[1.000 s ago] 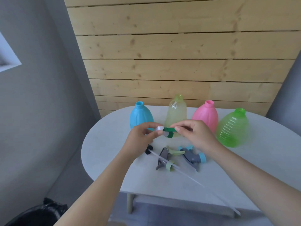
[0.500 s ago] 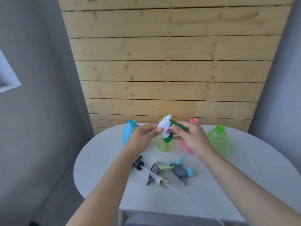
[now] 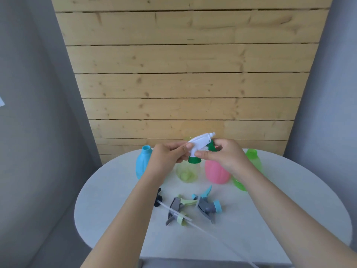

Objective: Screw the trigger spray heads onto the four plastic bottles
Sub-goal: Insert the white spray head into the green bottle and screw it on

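Above the row of bottles, in the head view, you hold the white and green spray head point(image 3: 201, 147) between both hands. Your left hand point(image 3: 168, 157) pinches its rear end with thumb and fingertips; your right hand point(image 3: 222, 153) curls round the trigger side, thumb near the green collar. The collar points down, just over the neck of the pale yellow bottle point(image 3: 186, 172), but whether it touches the neck you cannot tell, since the hands cover that spot.

You appear to be on the first fitting of the task: no bottle shows a head screwed on. The next move likely calls for guiding the dip tube, if this head has one, into the chosen neck, setting the collar square on the threads, then steadying the bottle with one hand while the other turns the collar. A tilted start could cross the threads, and these light bottles may tip if pushed sideways.

Four bottles stand on the white table point(image 3: 270, 219) in a row at its far side: the blue bottle point(image 3: 143, 163) at left, the pale yellow one, the pink bottle point(image 3: 216, 173), and the green bottle point(image 3: 253, 163) at right. All look empty; the two see-through ones show no liquid.

Nearer to you lie the other heads: a grey head with a pale green trigger point(image 3: 178, 209), a grey head with a blue collar point(image 3: 207, 204) just beside it, and a black part point(image 3: 158, 198) half hidden by your left forearm. A thin clear tube point(image 3: 208, 233) runs from them toward the near edge.
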{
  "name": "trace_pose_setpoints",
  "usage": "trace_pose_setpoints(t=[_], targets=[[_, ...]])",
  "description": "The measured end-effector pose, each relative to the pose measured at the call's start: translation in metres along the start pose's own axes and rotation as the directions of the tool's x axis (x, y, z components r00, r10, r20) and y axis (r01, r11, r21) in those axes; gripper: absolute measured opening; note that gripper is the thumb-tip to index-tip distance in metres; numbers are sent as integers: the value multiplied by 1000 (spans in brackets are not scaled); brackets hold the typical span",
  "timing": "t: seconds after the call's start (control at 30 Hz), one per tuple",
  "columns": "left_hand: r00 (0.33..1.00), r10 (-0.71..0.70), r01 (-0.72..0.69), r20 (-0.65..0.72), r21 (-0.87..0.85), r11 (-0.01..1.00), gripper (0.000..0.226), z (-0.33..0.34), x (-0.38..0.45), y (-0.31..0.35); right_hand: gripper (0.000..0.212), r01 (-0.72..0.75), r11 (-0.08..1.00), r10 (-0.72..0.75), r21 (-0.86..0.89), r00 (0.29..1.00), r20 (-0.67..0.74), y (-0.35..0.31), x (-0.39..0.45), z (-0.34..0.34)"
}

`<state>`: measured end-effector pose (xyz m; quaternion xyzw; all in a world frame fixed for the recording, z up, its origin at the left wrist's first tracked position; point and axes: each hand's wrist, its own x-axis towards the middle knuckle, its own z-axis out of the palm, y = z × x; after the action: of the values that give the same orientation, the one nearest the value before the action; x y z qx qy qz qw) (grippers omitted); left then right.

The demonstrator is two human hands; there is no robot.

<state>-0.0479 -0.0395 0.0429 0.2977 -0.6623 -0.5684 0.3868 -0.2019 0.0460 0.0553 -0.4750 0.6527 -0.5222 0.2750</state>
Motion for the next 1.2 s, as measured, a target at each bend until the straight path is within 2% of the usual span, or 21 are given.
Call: trace_pose_setpoints(t=[0.1,0.2,0.33,0.43,0.57,0.67,1.0,1.2], targets=[[999,14,-13,53,-16,1000,14,12,2,-2,23,-44,998,41,37,996,80,1,0,-6],[1000,-9,11,24,-74,997,11,18,6,-6,22,-63,995,64,83,998,-1,4,2,-9],[984,-10,37,-178,149,988,18,17,13,-18,13,23,991,5,130,977,-212,5,8,-14],[953,36,51,-300,278,959,38,18,19,-32,15,62,993,-30,98,953,-300,7,14,-14],[981,-12,68,-195,282,957,70,24,30,-45,15,52,994,-22,92,952,-305,11,23,-8],[991,-59,92,-121,288,953,83,31,40,-54,11,45,984,7,173,958,-288,17,32,-7],[993,-36,71,-111,334,940,78,33,46,-67,10,43,988,2,145,954,-300,30,34,-12],[988,-2,60,-155,371,927,100,34,39,-56,17,46,999,-41,6,925,-377,19,26,-29]])
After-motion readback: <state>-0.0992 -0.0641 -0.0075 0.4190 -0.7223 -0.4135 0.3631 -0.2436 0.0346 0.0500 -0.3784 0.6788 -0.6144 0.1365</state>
